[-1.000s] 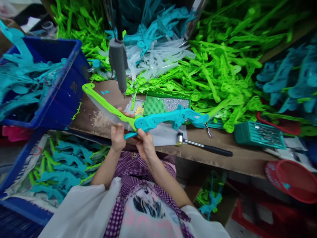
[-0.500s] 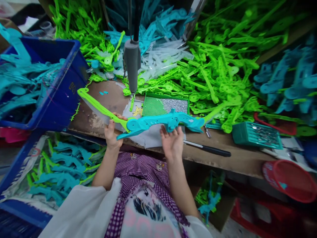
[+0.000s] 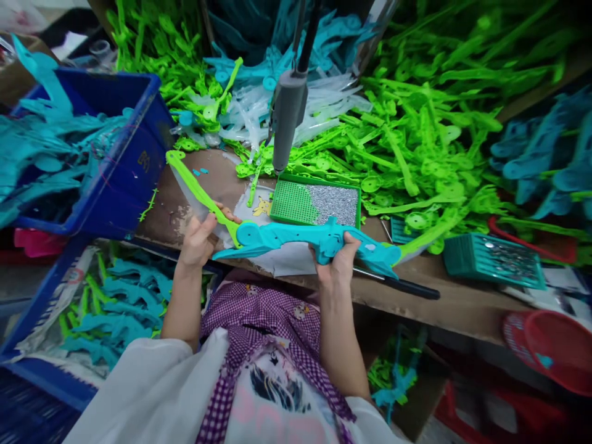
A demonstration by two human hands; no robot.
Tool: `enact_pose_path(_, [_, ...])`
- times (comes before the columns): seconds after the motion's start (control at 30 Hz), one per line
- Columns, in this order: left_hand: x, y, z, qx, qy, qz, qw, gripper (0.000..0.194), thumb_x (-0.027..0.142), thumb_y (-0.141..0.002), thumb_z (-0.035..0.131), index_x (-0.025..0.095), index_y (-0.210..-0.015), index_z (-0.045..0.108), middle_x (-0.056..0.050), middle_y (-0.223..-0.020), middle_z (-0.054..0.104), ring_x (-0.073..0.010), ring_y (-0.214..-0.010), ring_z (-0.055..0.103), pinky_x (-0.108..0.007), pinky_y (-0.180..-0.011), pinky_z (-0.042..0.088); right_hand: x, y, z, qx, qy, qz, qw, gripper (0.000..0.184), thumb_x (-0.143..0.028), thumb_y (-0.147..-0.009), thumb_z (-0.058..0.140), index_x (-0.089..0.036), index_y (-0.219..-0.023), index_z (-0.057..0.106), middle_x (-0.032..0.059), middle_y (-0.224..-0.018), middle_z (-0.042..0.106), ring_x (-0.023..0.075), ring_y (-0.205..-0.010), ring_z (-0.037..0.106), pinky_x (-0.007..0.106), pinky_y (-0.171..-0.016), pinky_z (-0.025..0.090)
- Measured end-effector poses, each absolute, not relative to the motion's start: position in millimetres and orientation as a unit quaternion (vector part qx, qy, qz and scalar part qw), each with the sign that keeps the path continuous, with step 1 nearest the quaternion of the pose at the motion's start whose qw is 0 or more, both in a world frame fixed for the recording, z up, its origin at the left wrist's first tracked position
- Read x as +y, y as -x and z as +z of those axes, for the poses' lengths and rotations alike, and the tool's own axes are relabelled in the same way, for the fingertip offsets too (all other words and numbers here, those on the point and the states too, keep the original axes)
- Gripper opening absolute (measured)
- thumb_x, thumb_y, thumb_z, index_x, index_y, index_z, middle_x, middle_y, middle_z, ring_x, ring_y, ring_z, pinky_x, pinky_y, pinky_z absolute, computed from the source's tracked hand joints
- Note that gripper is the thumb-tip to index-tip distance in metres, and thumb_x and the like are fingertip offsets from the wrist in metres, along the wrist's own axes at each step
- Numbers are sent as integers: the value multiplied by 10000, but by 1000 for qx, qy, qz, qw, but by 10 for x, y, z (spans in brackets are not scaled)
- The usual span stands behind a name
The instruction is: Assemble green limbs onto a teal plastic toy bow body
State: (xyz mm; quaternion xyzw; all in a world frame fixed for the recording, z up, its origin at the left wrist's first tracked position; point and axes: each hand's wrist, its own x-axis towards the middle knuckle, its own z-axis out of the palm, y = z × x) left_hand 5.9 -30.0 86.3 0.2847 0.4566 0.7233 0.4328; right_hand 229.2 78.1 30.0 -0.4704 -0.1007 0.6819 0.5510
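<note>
Toy bow (image 3: 300, 237) held level over bench edge (image 3: 462, 308), 6 o'clock of hanging driver (image 3: 284, 123). Left hand (image 3: 197, 237) fingers pinch green limb; right hand (image 3: 340, 265) fingers curl around teal grip. Likely light, rigid plastic, limbs springy, smooth; best hold at thick grip.

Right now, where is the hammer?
In the head view, the hammer lies on the wooden workbench, right of centre, its head hidden behind the right hand and the toy bow.

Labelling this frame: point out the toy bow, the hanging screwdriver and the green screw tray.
toy bow (image 3: 287, 235): head view, on its teal middle section.
hanging screwdriver (image 3: 284, 120): head view, on its grey body.
green screw tray (image 3: 291, 208): head view, on its bare mesh floor.
</note>
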Motion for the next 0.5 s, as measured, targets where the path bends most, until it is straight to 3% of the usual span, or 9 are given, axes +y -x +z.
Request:
enact_pose_path(0.1, [-290, 93, 860, 475, -295, 712, 425, 370, 455, -761, 745, 213, -993, 589, -17, -843, 656, -223, -893, 685, -385, -845, 551, 756, -2230, 306, -109, 459, 674, 568, 270, -418, -796, 557, -221, -646, 451, -96, -502, 552, 77, -485, 571, 201, -511, 504])
enact_pose_path(0.23, [-464, 212, 633, 536, -268, 709, 371, 501, 548, -735, 735, 231, -1087, 573, -30, -1019, 646, -229, -931, 661, -369, -780, 542, 642, -2174, 359, -126, 413, 632, 643, 372, -392, -691, 630, -221, -545, 334, -125, -407, 391, 37, -364, 373, 155, -389, 358])
enact_pose_path(0.3, [-642, 73, 463, 573, -225, 750, 242, 377, 471, -784, 711, 251, -1058, 576, 8, -983, 633, -150, -850, 635, -278, -721, 512, 581, -2171, 394, -140, 406, 592, 682, 404, -441, -643, 655, -221, -538, 334, -122, -420, 407, 32, -364, 346, 161, -387, 345])
enact_pose_path(0.37, [-799, -214, 302, 572, -214, 758, 229, 187, 384, -837, 666, 262, -957, 591, 30, -852, 625, -119, -705, 595, -253, -642, 489, 539, -2153, 408, -154, 419, 555, 702, 411, -513, -631, 643, -229, -561, 354, -116, -445, 440, 45, -389, 383, 179, -421, 388])
enact_pose_path(0.4, [-836, -387, 238, 575, -219, 739, 274, 160, 351, -806, 707, 245, -894, 627, 11, -787, 632, -129, -634, 584, -263, -584, 479, 529, -2133, 404, -164, 429, 548, 699, 407, -540, -641, 628, -235, -581, 365, -114, -458, 454, 55, -407, 409, 189, -444, 415])
enact_pose_path(0.43, [-827, -562, 190, 566, -230, 683, 401, 226, 375, -758, 757, 251, -923, 666, -21, -815, 665, -156, -655, 617, -283, -582, 490, 527, -2106, 392, -173, 439, 548, 691, 393, -553, -656, 618, -241, -607, 383, -110, -477, 474, 66, -432, 438, 201, -471, 441])
enact_pose_path(0.5, [-653, -864, 148, 469, -214, 622, 589, 508, 490, -634, 835, 239, -1048, 681, -90, -1038, 699, -244, -898, 680, -336, -716, 539, 541, -2055, 355, -205, 453, 558, 664, 347, -552, -701, 601, -251, -666, 431, -97, -537, 533, 90, -515, 513, 227, -544, 496])
